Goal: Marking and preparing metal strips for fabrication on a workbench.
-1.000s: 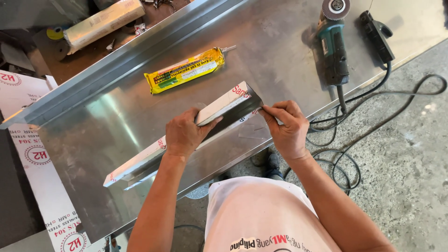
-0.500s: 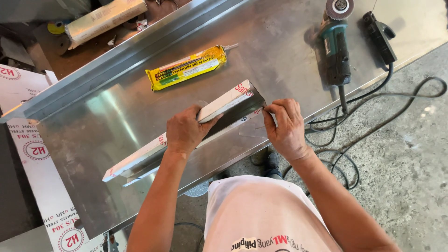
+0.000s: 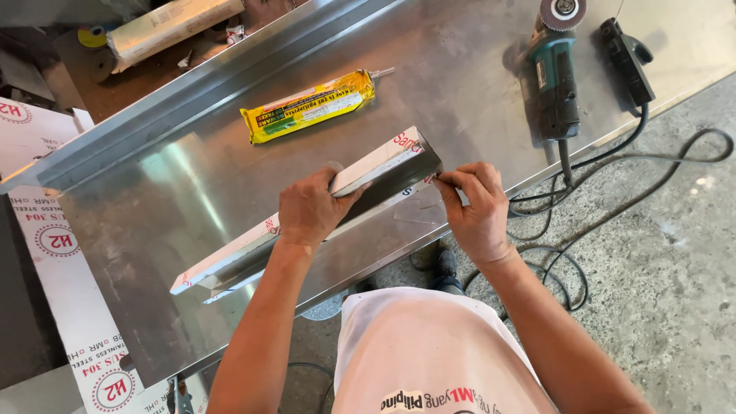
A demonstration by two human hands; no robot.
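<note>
- The left hand (image 3: 310, 208) lies palm-down over the middle of a long folded metal channel (image 3: 307, 215), fingers curled over its far edge and pressing it onto the stainless bench (image 3: 192, 184).
- The channel lies diagonally across the bench near its front edge, wrapped in white protective film with red print; its dark inner face shows at the right end.
- The right hand (image 3: 477, 207) is at that right end, thumb and forefinger pressed together, pinching a thin edge of the film at the channel's corner.
- A yellow sealant tube (image 3: 310, 107) lies beyond the channel, well apart from both hands.
- A teal angle grinder (image 3: 553, 73) rests at the bench's right side, a black power tool (image 3: 627, 61) just beside it; their cords (image 3: 613, 161) trail down to the concrete floor (image 3: 659, 253).
</note>
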